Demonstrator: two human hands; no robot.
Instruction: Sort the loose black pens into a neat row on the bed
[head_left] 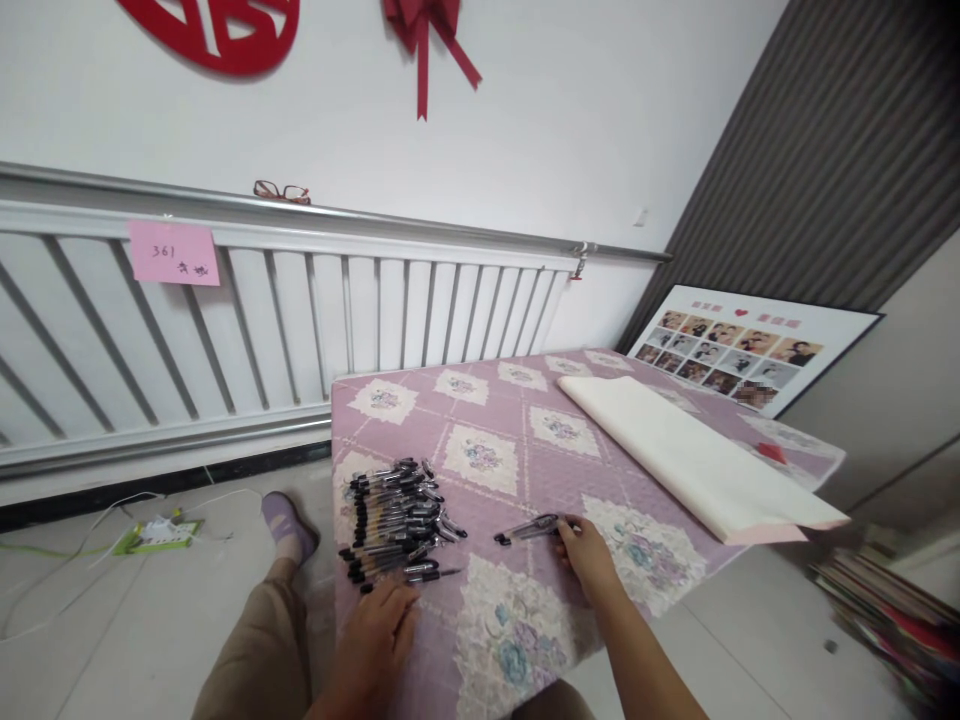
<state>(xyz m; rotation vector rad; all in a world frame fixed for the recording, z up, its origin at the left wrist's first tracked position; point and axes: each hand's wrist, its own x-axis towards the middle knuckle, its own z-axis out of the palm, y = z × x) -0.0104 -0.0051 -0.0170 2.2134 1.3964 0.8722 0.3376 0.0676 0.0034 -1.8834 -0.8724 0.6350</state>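
Observation:
A pile of several black pens (pixel 394 520) lies on the left part of a purple quilted cloth (pixel 510 440) covering a low table. My left hand (pixel 379 630) rests on the cloth just below the pile, its fingers curled near one loose pen (pixel 431 574). My right hand (pixel 585 553) is to the right, its fingers pinched on the end of a small bunch of pens (pixel 529 528) that lies on the cloth.
A cream folded sheet (pixel 697 460) lies across the table's right side. Behind stands a white radiator (pixel 300 320) with a pink note (pixel 174 252) and glasses (pixel 281 191) on top. A framed photo board (pixel 750 345) leans at right. My leg and slipper (pixel 285 525) are left of the table.

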